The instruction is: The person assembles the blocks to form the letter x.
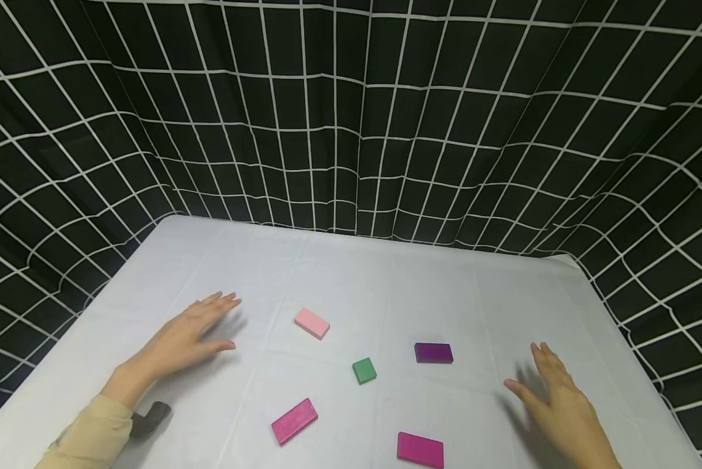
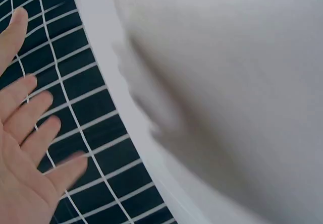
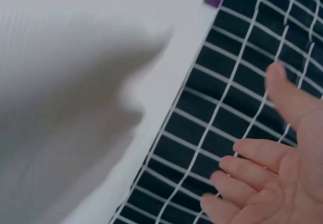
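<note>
My left hand (image 1: 178, 340) hovers over the left side of the table, fingers extended, holding nothing; in the left wrist view its palm (image 2: 22, 168) shows. A light pink block (image 1: 312, 324) lies to its right. My right hand (image 1: 564, 410) is above the right side, thumb spread from the fingers and nothing held; the right wrist view shows it (image 3: 267, 173) too. Nearest to it are a dark purple block (image 1: 434, 353) and a magenta block (image 1: 421, 450). Between the hands lie a small green block (image 1: 365, 370) and a pink block (image 1: 294, 421).
The white cloth-covered table (image 1: 386, 280) is bordered at the back and sides by a black curtain (image 1: 327, 104) with a white grid. A dark grey object (image 1: 150, 420) shows beside the left sleeve (image 1: 93, 433).
</note>
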The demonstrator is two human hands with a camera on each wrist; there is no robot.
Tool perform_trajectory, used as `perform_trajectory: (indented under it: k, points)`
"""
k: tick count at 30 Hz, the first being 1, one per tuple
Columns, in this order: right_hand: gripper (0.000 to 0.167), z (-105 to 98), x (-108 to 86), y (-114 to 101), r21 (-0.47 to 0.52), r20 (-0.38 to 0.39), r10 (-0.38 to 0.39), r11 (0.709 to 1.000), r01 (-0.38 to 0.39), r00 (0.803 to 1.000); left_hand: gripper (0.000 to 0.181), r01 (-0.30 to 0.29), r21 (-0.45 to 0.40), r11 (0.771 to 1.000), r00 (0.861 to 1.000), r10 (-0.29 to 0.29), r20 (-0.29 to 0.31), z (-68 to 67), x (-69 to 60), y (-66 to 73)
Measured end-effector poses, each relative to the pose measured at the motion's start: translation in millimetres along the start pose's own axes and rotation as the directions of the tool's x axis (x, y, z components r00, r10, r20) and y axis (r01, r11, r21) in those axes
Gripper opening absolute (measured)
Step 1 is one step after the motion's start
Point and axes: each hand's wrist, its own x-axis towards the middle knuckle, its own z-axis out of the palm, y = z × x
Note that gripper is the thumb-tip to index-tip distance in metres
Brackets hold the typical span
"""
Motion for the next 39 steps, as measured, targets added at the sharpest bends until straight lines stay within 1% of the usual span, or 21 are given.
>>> perform_trajectory:
  k: [3,6,8,10,11,13,14,17,19,20,21,24,26,27,28,30,32,34,39]
  points:
    - [0.073,2,-7.0,-11,0.0,-0.065,-0.009,1.0,0.009,0.998,0.059,-0.065,-0.063,0.996,0.998,0.066,0.007,4.4,9.9,3.9]
    - [0.064,6,-13.7,-22,-0.012,-0.152,-0.042,0.999,0.041,0.988,0.052,-0.091,-0.138,0.986,0.995,0.096,0.025,9.2,23.4,8.1]
    - [0.057,10,-17.8,-31,-0.021,-0.201,-0.07,0.998,0.067,0.977,0.049,-0.093,-0.195,0.976,0.993,0.106,0.056,12.2,34.1,11.7]
    - [0.052,15,-21.4,-40,-0.021,-0.222,-0.092,0.996,0.09,0.971,0.047,-0.107,-0.248,0.963,0.988,0.131,0.084,15.4,45.4,15.8]
    - [0.05,18,-23.0,-44,-0.018,-0.228,-0.108,0.994,0.107,0.968,0.046,-0.124,-0.271,0.955,0.984,0.154,0.094,17.1,51.6,18.3]
    - [0.046,24,-26.8,-54,-0.014,-0.225,-0.13,0.991,0.13,0.966,0.044,-0.155,-0.308,0.939,0.973,0.199,0.114,20.9,63.8,23.7]
    - [0.046,28,-28.8,-59,-0.008,-0.221,-0.142,0.99,0.144,0.965,0.043,-0.176,-0.322,0.93,0.966,0.226,0.125,23.0,69.9,26.8]
    - [0.044,39,-35.4,-70,0.018,-0.196,-0.176,0.983,0.183,0.965,0.039,-0.238,-0.347,0.907,0.936,0.309,0.167,30.0,87.5,36.9]
    - [0.045,44,-39.7,-77,0.044,-0.14,-0.158,0.985,0.165,0.978,0.036,-0.258,-0.365,0.894,0.916,0.347,0.203,34.1,97.8,45.7]
    - [0.045,46,-41.2,-79,0.059,-0.099,-0.147,0.986,0.153,0.984,0.035,-0.272,-0.375,0.886,0.904,0.369,0.217,36.4,102.5,50.0]
    - [0.045,48,-42.8,-81,0.059,-0.067,-0.154,0.986,0.158,0.986,0.034,-0.278,-0.391,0.877,0.893,0.386,0.231,38.4,106.8,54.8]
    - [0.045,53,-45.7,-84,0.04,0.008,-0.212,0.977,0.212,0.977,0.034,-0.274,-0.451,0.849,0.861,0.425,0.277,45.6,117.7,69.4]
    - [0.045,57,-46.6,-83,0.032,0.036,-0.281,0.959,0.28,0.959,0.033,-0.27,-0.479,0.835,0.837,0.449,0.311,51.0,123.4,78.4]
    - [0.045,59,-47.0,-83,0.025,0.037,-0.321,0.947,0.32,0.946,0.033,-0.262,-0.487,0.833,0.826,0.455,0.333,53.4,125.7,82.6]
    - [0.045,61,-47.2,-84,0.034,0.057,-0.339,0.941,0.338,0.939,0.033,-0.262,-0.488,0.832,0.814,0.462,0.351,56.1,127.8,86.4]
    - [0.045,63,-47.3,-86,0.057,0.101,-0.35,0.937,0.346,0.931,0.032,-0.277,-0.485,0.83,0.79,0.484,0.376,60.3,131.4,93.7]
    - [0.045,65,-47.5,-89,0.073,0.149,-0.344,0.939,0.337,0.927,0.031,-0.299,-0.475,0.828,0.769,0.504,0.394,64.7,134.9,99.5]
    - [0.044,65,-48.2,-92,0.073,0.177,-0.334,0.942,0.326,0.926,0.03,-0.325,-0.465,0.824,0.747,0.525,0.408,68.3,138.7,105.5]
    - [0.043,64,-49.8,-96,0.04,0.21,-0.3,0.953,0.299,0.93,0.031,-0.366,-0.456,0.811,0.692,0.565,0.45,75.1,148.6,121.3]
